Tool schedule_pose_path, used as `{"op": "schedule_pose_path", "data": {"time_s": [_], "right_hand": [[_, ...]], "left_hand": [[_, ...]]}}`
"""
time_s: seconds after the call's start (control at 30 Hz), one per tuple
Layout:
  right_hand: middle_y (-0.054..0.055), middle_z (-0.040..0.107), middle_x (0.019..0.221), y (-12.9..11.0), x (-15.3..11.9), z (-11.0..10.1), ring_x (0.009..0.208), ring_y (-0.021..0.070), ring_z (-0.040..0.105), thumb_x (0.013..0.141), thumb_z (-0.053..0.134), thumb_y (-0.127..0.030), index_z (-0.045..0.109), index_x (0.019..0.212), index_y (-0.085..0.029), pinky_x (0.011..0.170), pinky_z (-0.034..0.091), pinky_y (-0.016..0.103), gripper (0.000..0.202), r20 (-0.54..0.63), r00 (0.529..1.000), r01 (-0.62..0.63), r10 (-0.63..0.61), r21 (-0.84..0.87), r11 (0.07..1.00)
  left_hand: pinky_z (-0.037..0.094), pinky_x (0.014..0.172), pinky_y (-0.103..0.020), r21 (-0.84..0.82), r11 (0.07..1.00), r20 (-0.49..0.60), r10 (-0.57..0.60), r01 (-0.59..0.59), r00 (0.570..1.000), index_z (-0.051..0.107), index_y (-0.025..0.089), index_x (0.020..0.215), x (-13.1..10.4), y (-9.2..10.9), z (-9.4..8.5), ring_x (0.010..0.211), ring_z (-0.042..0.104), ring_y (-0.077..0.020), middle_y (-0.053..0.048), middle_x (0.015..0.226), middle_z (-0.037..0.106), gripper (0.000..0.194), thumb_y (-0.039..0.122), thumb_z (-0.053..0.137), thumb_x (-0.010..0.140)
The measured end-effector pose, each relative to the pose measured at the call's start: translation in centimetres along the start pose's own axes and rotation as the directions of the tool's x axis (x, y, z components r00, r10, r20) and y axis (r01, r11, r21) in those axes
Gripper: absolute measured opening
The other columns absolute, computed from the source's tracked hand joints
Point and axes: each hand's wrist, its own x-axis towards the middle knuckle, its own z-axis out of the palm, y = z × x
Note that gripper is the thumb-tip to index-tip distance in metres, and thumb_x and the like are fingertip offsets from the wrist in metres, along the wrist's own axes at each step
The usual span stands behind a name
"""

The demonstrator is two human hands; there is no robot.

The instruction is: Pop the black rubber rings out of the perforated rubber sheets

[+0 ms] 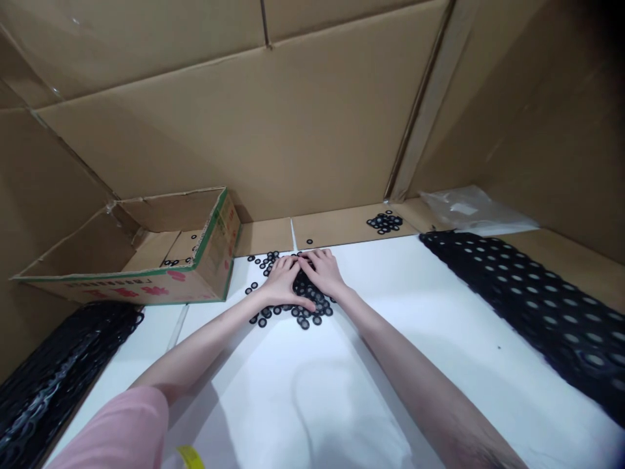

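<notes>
A loose pile of small black rings (317, 301) lies on the white tabletop (303, 371). My left hand (280, 285) rests on its left part, thumb stretched across the rings and fingers pointing away from me. On the far right side of the pile lies my right hand (326, 273), fingers extended and angled inward, so the fingertips of both hands nearly meet. Both hands are open and curved around the rings. Some rings under the palms are hidden. Several stray rings (262, 322) lie around my left hand.
An open cardboard box (215, 260) with a few rings inside stands on the left. Black ring sheets or strips lie at the left (63, 371) and right (532, 293). Farther back are a small ring cluster (385, 222) and a clear plastic bag (476, 207), before cardboard walls (312, 130).
</notes>
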Motion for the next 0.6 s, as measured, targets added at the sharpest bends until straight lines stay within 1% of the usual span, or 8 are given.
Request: {"op": "schedule_pose_path", "data": {"time_s": [0.1,0.17,0.27,0.33,0.4,0.5,0.6], "right_hand": [[0.010,0.066,0.104,-0.5,-0.3,-0.1,0.100,0.0281,0.048,0.093,0.039,-0.052,0.068,0.103,-0.024,0.089,0.039,0.045,0.042,-0.014,1.000,-0.011,0.011,-0.016,1.000],[0.010,0.067,0.102,-0.6,-0.5,-0.2,0.098,0.0277,0.049,0.092,0.040,-0.053,0.069,0.101,-0.024,0.089,0.040,0.045,0.042,-0.021,1.000,-0.013,0.012,-0.010,1.000],[0.008,0.068,0.101,-0.5,-0.9,-0.6,0.096,0.0272,0.050,0.090,0.042,-0.054,0.069,0.101,-0.024,0.091,0.040,0.044,0.041,-0.002,1.000,0.017,-0.016,0.028,0.999],[0.008,0.068,0.104,-0.5,-1.4,-0.9,0.098,0.0278,0.050,0.087,0.046,-0.057,0.068,0.104,-0.025,0.092,0.039,0.044,0.042,0.018,0.999,0.042,-0.043,0.050,0.998],[0.008,0.067,0.108,-0.5,-1.8,-1.1,0.102,0.0294,0.050,0.082,0.052,-0.060,0.066,0.109,-0.025,0.093,0.038,0.045,0.046,0.033,0.998,0.057,-0.058,0.051,0.997],[0.009,0.066,0.111,-0.8,-2.3,-1.3,0.104,0.0310,0.050,0.076,0.059,-0.062,0.063,0.112,-0.024,0.092,0.038,0.046,0.053,0.029,0.999,0.045,-0.046,0.040,0.998],[0.010,0.066,0.111,-1.1,-2.3,-1.4,0.101,0.0311,0.052,0.076,0.059,-0.062,0.060,0.113,-0.023,0.090,0.040,0.045,0.054,0.010,1.000,0.012,-0.013,0.042,0.999]], "left_hand": [[0.030,0.107,-0.049,0.003,0.998,-0.042,-0.060,0.060,0.997,0.044,0.017,0.136,0.1,0.5,0.3,0.119,0.041,-0.0350,-0.016,0.126,0.048,0.103,0.076,0.067,0.055],[0.032,0.105,-0.047,-0.005,0.997,-0.062,-0.079,0.079,0.995,0.048,0.017,0.131,0.1,0.7,0.3,0.116,0.043,-0.0339,-0.014,0.123,0.050,0.096,0.075,0.067,0.057],[0.035,0.101,-0.045,-0.010,0.997,-0.086,-0.076,0.076,0.993,0.052,0.018,0.125,0.2,0.7,0.4,0.112,0.046,-0.0318,-0.012,0.119,0.053,0.084,0.068,0.070,0.060],[0.036,0.099,-0.044,0.015,0.997,-0.108,-0.075,0.077,0.991,0.054,0.018,0.123,0.3,0.6,0.5,0.109,0.048,-0.0305,-0.011,0.115,0.056,0.071,0.059,0.069,0.068],[0.037,0.096,-0.043,0.063,0.995,-0.117,-0.063,0.071,0.991,0.055,0.019,0.121,0.5,0.4,0.6,0.107,0.050,-0.0294,-0.010,0.111,0.058,0.057,0.053,0.064,0.075],[0.038,0.093,-0.040,0.113,0.993,-0.114,-0.022,0.035,0.993,0.057,0.018,0.115,0.9,0.3,0.6,0.104,0.054,-0.0283,-0.011,0.108,0.060,0.047,0.053,0.055,0.083],[0.042,0.089,-0.037,0.060,0.997,-0.129,-0.040,0.048,0.991,0.060,0.016,0.106,1.3,0.2,0.4,0.099,0.058,-0.0271,-0.011,0.101,0.064,0.043,0.054,0.049,0.087]]}}
